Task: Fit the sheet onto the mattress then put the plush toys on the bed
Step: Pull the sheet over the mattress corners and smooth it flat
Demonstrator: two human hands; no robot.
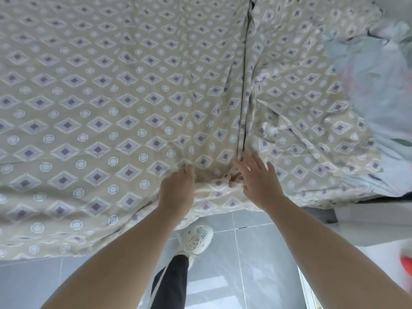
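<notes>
A beige sheet [107,112] printed with purple diamonds and pale circles covers the mattress and hangs over its near edge. A long dark fold line runs down it right of centre. My left hand [178,188] grips a bunch of the sheet at the near edge, fingers curled into the cloth. Just to the right, my right hand [256,177] lies on the sheet with fingers spread and straight, beside a crumpled knot of fabric [231,179]. No plush toys are in view.
A blurred pale blue and pink bundle of bedding [374,70] lies at the right end of the bed. Grey floor tiles [245,264] and my white shoe [196,239] are below. A red object [406,263] shows at the right edge.
</notes>
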